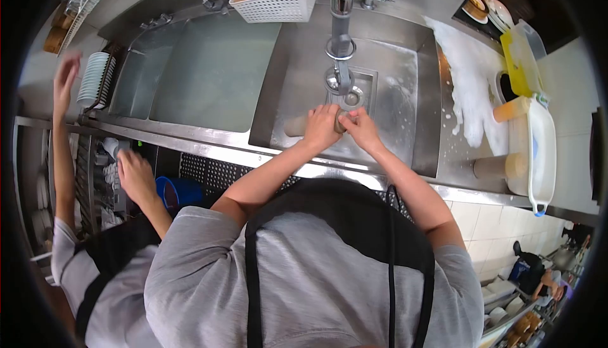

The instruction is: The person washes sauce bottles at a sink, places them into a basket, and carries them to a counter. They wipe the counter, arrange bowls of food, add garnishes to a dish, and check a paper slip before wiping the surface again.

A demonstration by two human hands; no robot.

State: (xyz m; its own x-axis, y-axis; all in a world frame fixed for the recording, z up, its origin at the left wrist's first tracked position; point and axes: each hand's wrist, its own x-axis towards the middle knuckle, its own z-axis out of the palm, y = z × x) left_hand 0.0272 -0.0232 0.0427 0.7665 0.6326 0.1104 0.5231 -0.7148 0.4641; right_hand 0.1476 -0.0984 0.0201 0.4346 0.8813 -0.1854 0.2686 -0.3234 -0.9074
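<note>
My left hand [323, 127] is wrapped around a translucent brownish plastic bottle [295, 126], which lies sideways over the right-hand sink basin [304, 63]. The bottle's base end points left, out past my fingers. At its other end, my right hand [361, 127] pinches the round rim [344, 122] with thumb and fingers. Part of the bottle is covered by my left hand. Just beyond my hands, the spray faucet head [339, 81] hangs over the drain [353, 98].
A white basket [278, 7] of bottles stands behind the sinks. Cloudy water fills the left basin [212, 72]. Foam [472, 82], another bottle [497, 167] and a white tub [541, 158] are on the right counter. At left, a co-worker's hand [136, 172] is near the racks.
</note>
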